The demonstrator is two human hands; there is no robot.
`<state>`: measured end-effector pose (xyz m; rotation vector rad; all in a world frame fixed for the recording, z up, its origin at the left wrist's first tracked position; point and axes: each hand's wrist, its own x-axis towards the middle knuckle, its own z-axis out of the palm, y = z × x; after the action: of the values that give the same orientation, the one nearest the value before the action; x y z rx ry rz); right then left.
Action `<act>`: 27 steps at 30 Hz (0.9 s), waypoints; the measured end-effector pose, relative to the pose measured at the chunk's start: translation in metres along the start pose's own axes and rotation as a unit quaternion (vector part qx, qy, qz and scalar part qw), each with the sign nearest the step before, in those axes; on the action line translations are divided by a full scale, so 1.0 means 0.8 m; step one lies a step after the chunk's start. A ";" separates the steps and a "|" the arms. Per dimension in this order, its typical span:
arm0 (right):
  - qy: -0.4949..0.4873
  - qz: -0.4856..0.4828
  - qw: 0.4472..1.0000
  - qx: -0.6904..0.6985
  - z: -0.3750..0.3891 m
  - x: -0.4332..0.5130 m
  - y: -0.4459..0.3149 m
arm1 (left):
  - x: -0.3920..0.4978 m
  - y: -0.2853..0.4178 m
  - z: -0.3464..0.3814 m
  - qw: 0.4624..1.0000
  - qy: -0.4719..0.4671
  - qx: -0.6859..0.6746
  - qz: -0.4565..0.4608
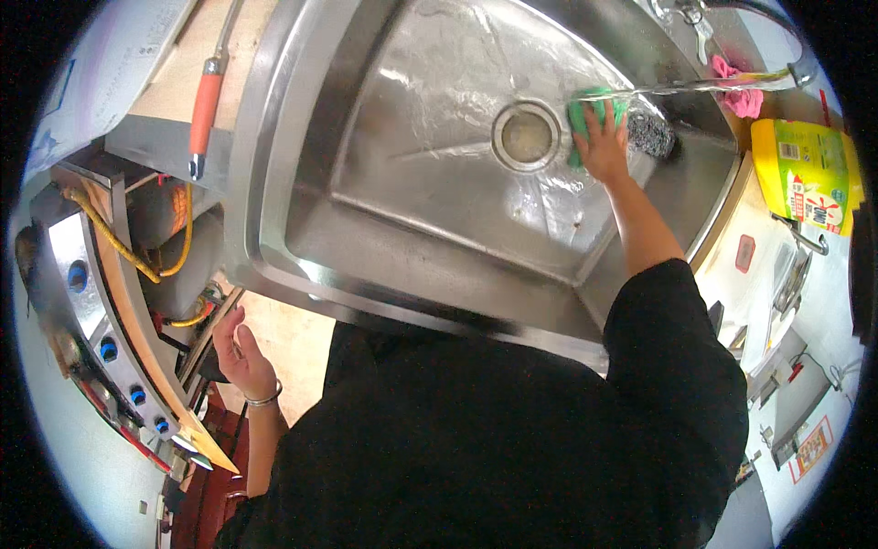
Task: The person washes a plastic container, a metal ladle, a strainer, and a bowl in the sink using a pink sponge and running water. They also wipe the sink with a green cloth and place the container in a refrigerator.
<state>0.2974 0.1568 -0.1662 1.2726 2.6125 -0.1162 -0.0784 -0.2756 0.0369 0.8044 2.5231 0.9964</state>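
Observation:
My right hand point(603, 141) presses a wet green cloth point(579, 127) against the bottom of a large stainless steel sink point(439, 233). A stream of water point(679, 89) from the faucet spout point(801, 72) reaches the cloth. Just left of the cloth lies the round drain point(527, 136), with its fitting in the opening. A steel wool scourer point(650, 134) sits close to my right hand, by the sink's right wall. Off the sink's front left corner, my left hand point(241, 353) hangs in the air with loosely bent fingers and nothing in it. It wears a bracelet at the wrist.
A tool with an orange handle point(206, 110) lies left of the sink. Beyond it stands a stove front with blue knobs point(108, 350) and a yellow hose point(123, 237). At right are a pink cloth point(744, 99) and a yellow OMO detergent container point(806, 175).

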 end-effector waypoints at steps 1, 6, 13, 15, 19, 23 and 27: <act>0.000 -0.047 0.999 -0.001 0.002 -0.032 0.011 | -0.002 0.000 0.001 1.000 -0.012 0.013 0.009; -0.169 0.211 0.961 0.049 -0.017 -0.156 -0.029 | -0.004 0.005 0.008 1.000 -0.015 -0.008 0.007; -0.046 0.292 0.921 0.252 -0.020 -0.129 -0.167 | -0.005 0.017 0.011 0.999 -0.042 -0.012 0.021; -0.057 0.138 0.947 0.285 -0.065 -0.106 -0.164 | -0.009 0.017 0.009 0.998 -0.040 -0.040 0.011; -0.109 -0.168 0.865 0.460 -0.122 -0.083 -0.251 | -0.021 0.011 0.005 0.996 0.002 -0.083 -0.028; -0.189 -0.260 0.807 0.495 -0.062 -0.041 -0.388 | -0.040 0.014 -0.005 0.998 0.009 -0.048 -0.036; -0.069 -0.249 0.929 0.267 -0.037 0.010 -0.409 | -0.054 0.022 -0.010 0.999 0.014 -0.036 -0.036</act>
<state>0.0310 -0.0345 -0.1493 0.6424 2.8058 -1.0197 -0.0410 -0.2947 0.0583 0.6796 2.5041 1.0753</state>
